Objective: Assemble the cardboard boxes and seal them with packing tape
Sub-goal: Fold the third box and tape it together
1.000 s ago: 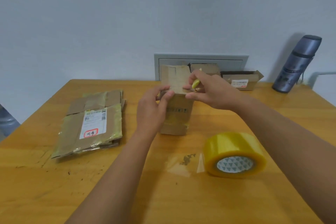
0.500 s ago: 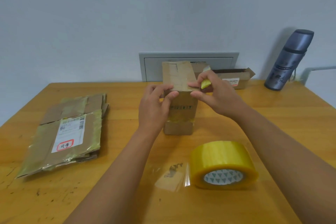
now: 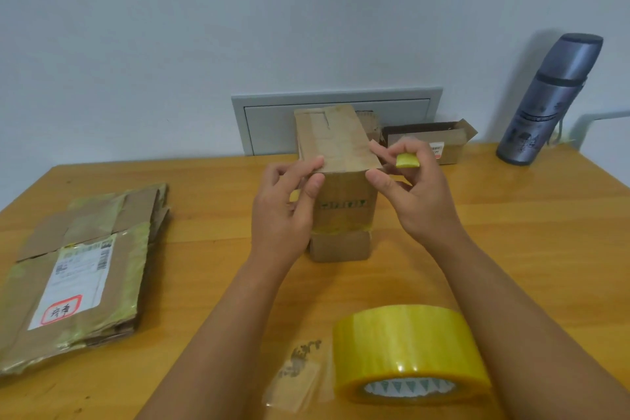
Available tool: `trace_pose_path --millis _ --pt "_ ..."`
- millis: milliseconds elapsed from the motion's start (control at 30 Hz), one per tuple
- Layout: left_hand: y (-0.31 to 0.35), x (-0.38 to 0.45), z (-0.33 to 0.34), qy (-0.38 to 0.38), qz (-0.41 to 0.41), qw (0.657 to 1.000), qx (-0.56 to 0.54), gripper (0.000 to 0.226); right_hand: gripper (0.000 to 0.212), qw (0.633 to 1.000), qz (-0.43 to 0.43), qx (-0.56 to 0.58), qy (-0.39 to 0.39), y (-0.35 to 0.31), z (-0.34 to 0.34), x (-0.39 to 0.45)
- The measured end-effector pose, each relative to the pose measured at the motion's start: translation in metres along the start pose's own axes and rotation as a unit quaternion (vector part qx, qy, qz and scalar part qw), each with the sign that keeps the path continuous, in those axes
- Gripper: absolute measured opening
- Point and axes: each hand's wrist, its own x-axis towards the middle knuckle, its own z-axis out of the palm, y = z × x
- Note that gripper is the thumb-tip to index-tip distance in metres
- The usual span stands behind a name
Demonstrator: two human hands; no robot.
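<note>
While both hands pinch box (image 3: 341,160) top, L hand (image 3: 284,211) hides side, R hand (image 3: 414,194) curled on yellow bit (image 3: 407,160).

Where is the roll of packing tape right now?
The roll of packing tape lies on the wooden table in the lower right of the head view, near the front edge, under the right forearm, nearer than the upright cardboard box.

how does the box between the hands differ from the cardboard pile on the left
The upright box is folded into shape and stands on end, gripped by the left hand; the flattened box stack lies flat and untouched. The stack's top shows a white shipping label; the upright box's front shows only small green print. Both are brown cardboard with yellowish tape.
</note>
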Motion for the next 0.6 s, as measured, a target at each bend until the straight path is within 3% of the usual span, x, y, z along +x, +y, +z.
trace_pose_path --millis 200,400,600 --pt "-0.001 0.006 0.000 -0.017 -0.027 0.999 -0.005 0.024 0.025 1.000 -0.005 0.002 -0.010 0.004 -0.003 -0.002" --pt "0.015 0.005 0.006 0.035 -0.194 0.978 -0.072 0.017 0.043 0.998 -0.024 -0.045 0.030 -0.003 -0.006 -0.003" --pt "0.027 0.005 0.006 0.013 -0.189 0.981 -0.031 0.017 0.031 0.988 -0.069 -0.133 -0.023 -0.008 -0.017 -0.002"
